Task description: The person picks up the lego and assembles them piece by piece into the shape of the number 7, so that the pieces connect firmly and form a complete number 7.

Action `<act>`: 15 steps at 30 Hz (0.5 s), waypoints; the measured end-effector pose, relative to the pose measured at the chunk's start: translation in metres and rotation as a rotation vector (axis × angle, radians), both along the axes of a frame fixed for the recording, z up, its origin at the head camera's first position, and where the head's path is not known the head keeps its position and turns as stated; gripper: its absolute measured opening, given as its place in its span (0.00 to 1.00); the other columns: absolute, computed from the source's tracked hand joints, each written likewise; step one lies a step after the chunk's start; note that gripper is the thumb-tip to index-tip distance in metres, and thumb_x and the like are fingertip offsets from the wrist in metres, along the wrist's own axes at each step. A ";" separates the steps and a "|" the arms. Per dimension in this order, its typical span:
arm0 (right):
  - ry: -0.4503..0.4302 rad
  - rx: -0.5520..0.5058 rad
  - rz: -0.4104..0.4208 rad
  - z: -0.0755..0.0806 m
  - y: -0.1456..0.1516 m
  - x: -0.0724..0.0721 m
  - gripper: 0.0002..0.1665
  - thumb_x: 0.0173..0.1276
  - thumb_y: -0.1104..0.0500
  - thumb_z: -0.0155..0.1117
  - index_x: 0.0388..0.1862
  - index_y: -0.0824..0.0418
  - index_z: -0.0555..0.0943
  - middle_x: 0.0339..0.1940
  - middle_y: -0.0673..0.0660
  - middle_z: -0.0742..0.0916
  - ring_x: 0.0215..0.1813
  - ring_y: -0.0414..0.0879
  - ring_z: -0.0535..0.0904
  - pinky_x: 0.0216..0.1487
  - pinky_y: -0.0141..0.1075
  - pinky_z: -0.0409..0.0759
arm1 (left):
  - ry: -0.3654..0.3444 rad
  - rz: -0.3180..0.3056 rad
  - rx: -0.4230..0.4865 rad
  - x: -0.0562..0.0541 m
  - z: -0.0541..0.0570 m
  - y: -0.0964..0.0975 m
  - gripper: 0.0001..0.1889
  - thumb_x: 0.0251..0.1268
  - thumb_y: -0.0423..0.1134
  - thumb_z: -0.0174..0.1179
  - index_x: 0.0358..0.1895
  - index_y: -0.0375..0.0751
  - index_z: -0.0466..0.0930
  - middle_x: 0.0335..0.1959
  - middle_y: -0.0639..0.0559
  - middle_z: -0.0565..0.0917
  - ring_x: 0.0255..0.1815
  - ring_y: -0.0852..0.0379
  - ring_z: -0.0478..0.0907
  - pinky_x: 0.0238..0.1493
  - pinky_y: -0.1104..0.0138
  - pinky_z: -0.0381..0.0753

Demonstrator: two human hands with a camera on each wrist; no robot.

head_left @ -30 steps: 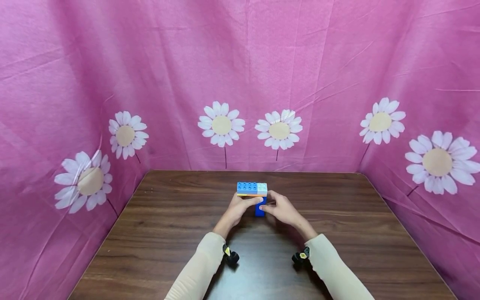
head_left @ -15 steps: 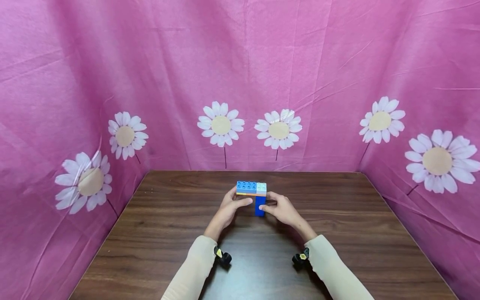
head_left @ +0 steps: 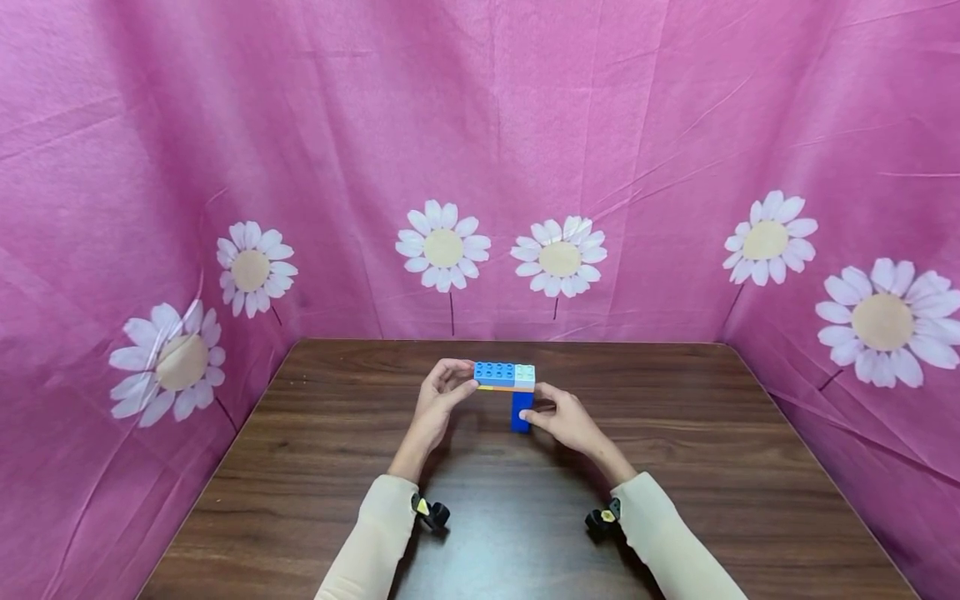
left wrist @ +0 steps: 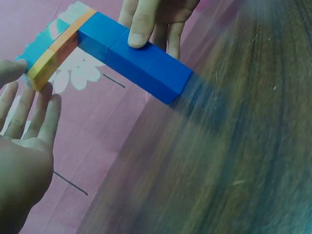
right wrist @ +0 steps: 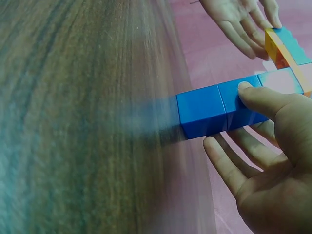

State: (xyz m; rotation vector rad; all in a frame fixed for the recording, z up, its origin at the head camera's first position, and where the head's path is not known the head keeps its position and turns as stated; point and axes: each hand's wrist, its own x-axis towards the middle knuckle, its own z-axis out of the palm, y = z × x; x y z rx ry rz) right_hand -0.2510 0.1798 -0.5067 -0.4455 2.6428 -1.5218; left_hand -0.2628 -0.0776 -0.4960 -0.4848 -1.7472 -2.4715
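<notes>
A toy building brick structure stands on the table. Its column of stacked dark blue bricks (head_left: 521,406) carries an overhanging top of yellow brick (left wrist: 42,70), orange brick (left wrist: 72,35), light blue brick (head_left: 494,373) and white brick (head_left: 525,377). At the overhang's free left end, my left hand (head_left: 437,406) pinches the light blue brick's corner between thumb and fingers, the other fingers spread near the yellow underside. My right hand (head_left: 567,422) grips the column, with its thumb on the near face and fingers behind; the right wrist view shows this thumb (right wrist: 263,100) on a middle brick.
The brown wood-grain table (head_left: 300,500) extends around the structure on all sides. Pink cloth (head_left: 480,125) printed with white daisies hangs along its back and both sides. Each sleeve cuff carries a small black camera, one at the left wrist (head_left: 432,515).
My left hand has let go near the column under the overhang and moved left, taking hold of the overhang's left end. My right hand and the brick structure have stayed in place.
</notes>
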 end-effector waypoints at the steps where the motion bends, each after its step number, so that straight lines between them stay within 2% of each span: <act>1: 0.001 -0.002 0.004 0.000 0.000 0.000 0.29 0.74 0.58 0.74 0.70 0.65 0.78 0.65 0.68 0.87 0.59 0.59 0.89 0.58 0.49 0.89 | 0.004 0.015 0.001 0.000 0.000 0.002 0.16 0.65 0.20 0.65 0.54 0.22 0.74 0.52 0.56 0.86 0.55 0.60 0.84 0.59 0.70 0.84; 4: 0.014 0.001 0.014 -0.001 0.002 0.000 0.31 0.73 0.60 0.73 0.72 0.66 0.77 0.65 0.69 0.86 0.58 0.60 0.89 0.59 0.50 0.89 | 0.016 0.043 0.016 0.001 -0.001 0.007 0.16 0.64 0.18 0.65 0.53 0.17 0.74 0.51 0.55 0.86 0.53 0.61 0.85 0.59 0.71 0.84; 7: 0.042 0.023 0.016 0.000 0.004 0.000 0.31 0.72 0.61 0.74 0.71 0.66 0.78 0.63 0.66 0.88 0.57 0.58 0.89 0.59 0.51 0.88 | 0.008 0.066 -0.001 0.000 -0.001 0.010 0.18 0.66 0.19 0.66 0.56 0.16 0.76 0.49 0.57 0.88 0.52 0.61 0.85 0.57 0.71 0.85; 11: 0.068 0.054 0.024 0.002 0.006 -0.001 0.30 0.71 0.60 0.75 0.69 0.69 0.80 0.56 0.62 0.88 0.56 0.57 0.88 0.60 0.50 0.88 | -0.028 0.125 -0.057 -0.004 0.000 0.012 0.18 0.68 0.26 0.69 0.59 0.22 0.81 0.46 0.59 0.89 0.51 0.62 0.86 0.56 0.70 0.86; 15: 0.054 0.062 0.015 0.005 0.007 -0.002 0.34 0.72 0.56 0.74 0.71 0.71 0.78 0.56 0.62 0.88 0.56 0.55 0.87 0.60 0.51 0.87 | -0.058 0.186 -0.104 -0.010 0.003 0.014 0.16 0.70 0.31 0.71 0.57 0.28 0.85 0.47 0.54 0.90 0.46 0.61 0.87 0.60 0.60 0.88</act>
